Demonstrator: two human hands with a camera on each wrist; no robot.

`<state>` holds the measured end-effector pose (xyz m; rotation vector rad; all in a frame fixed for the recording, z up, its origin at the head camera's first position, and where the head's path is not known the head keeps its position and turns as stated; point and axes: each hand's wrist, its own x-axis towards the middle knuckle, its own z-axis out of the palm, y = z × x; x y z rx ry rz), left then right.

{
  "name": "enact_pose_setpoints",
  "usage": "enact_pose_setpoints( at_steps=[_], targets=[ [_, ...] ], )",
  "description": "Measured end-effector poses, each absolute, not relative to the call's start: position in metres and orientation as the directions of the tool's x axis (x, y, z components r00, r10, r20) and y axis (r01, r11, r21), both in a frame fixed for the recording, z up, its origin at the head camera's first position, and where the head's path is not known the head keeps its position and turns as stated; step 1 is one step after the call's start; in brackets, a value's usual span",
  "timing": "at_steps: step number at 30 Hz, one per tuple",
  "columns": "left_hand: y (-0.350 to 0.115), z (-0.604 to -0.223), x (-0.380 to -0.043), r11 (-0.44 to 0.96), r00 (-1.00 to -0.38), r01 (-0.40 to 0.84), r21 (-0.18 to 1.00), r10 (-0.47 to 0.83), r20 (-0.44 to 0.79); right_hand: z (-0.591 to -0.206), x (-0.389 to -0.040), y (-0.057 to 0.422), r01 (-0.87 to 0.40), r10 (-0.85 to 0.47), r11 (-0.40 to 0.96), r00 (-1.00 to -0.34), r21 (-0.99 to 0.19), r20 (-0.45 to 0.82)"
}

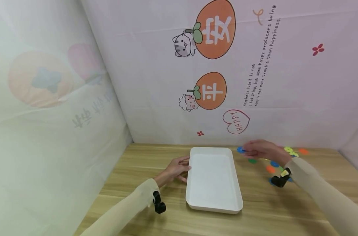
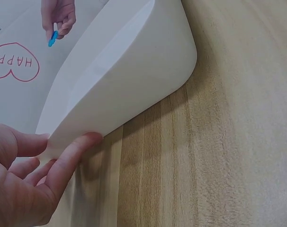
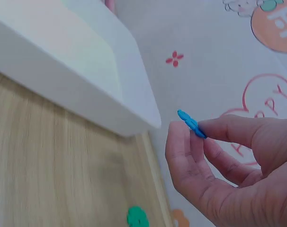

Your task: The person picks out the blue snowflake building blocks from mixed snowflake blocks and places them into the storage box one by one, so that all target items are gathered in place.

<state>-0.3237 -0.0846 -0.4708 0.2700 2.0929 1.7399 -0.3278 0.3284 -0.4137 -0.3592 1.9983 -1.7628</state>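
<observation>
Blue flower-shaped disc [image 3: 192, 125]: being pinched between thumb and fingers of the right hand [image 1: 259, 149], at about 1 o'clock from the middle of the white rectangular tray [image 1: 212, 183]. Being held in the air just outside the tray's far right corner, and showing nearly edge-on in the right wrist view.

Gripping the tray's long side with the left hand [image 1: 176, 168] at 9 to 10 o'clock, laying one digit against the rim and another low on the outer wall.

Holding the right forearm over a scatter of further pieces on the wood-grain tabletop [image 1: 137, 190], at 2 to 3 o'clock from the tray: a green disc [image 1: 252, 161] near the rim, an orange disc [image 1: 270, 169] and a second blue disc [image 1: 274, 164] farther out, then yellow flower-shaped pieces [image 1: 289, 149] and another orange piece [image 1: 303, 151] beyond.

Wearing cream sleeves [image 1: 317, 186] and a black wrist camera [image 1: 159, 202] on each arm. Facing white printed fabric [image 1: 155, 32] at 12 o'clock, displaying orange fruits [image 1: 216, 29] and a red HAPPY heart [image 1: 236, 122].
</observation>
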Motion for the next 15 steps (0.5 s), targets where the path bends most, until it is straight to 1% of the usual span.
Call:
enact_pose_setpoints(
  at_steps=[3, 5, 7, 12, 15],
  targets=[
    [-0.085, -0.470, -0.323, 0.209, -0.897, -0.106, 0.972, 0.401, -0.184, -0.411, -0.331, 0.317, 0.076, -0.456, 0.197, -0.876, -0.978, -0.160],
    [-0.085, -0.470, -0.323, 0.205, -0.897, -0.109, 0.973, 0.401, -0.186, -0.408, -0.338, 0.303, 0.207, -0.380, 0.169, -0.888, -0.964, -0.258],
    [-0.085, -0.471, -0.322, 0.205, -0.898, -0.109, 0.973, 0.399, -0.184, -0.407, -0.342, 0.293, 0.256, -0.356, 0.141, -0.888, -0.956, -0.290],
    [-0.085, -0.473, -0.322, 0.198, -0.903, -0.107, 0.974, 0.390, -0.179, -0.407, -0.345, 0.272, 0.278, -0.314, 0.158, -0.895, -0.947, -0.315],
    [-0.085, -0.474, -0.322, 0.196, -0.904, -0.110, 0.974, 0.388, -0.180, -0.409, -0.346, 0.262, 0.279, -0.312, 0.166, -0.895, -0.946, -0.318]
  ],
)
